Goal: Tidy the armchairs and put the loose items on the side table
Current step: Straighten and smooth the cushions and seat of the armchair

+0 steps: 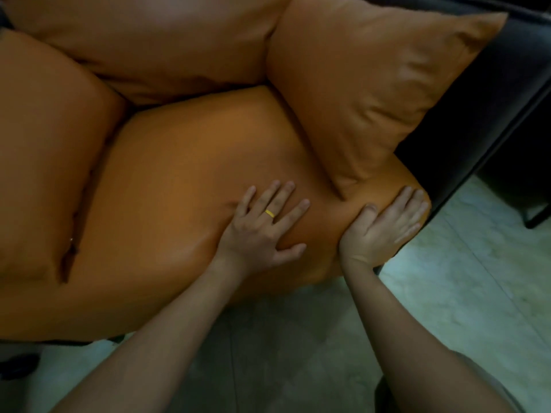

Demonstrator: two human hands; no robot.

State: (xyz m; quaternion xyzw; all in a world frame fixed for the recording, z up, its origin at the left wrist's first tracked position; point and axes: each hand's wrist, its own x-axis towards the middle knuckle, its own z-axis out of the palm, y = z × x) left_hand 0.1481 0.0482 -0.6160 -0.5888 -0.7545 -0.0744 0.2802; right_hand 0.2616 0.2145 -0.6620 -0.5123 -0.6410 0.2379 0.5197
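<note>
An orange armchair fills the view from above. Its seat cushion (185, 174) lies in the middle. My left hand (262, 225), with a yellow ring, presses flat on the seat's front right part, fingers spread. My right hand (384, 228) lies over the seat's front right corner, thumb dug into the cushion and fingers straight along the edge. An orange side cushion (372, 84) leans along the right arm, its lower corner just above my hands. Another side cushion (44, 138) sits on the left and the back cushion (155, 34) at the top.
The chair's dark frame (483, 114) runs along the right side, with a dark leg (536, 216) reaching the floor. Pale marbled floor tiles (447, 293) spread below and to the right. A dark object (18, 368) lies on the floor at the lower left.
</note>
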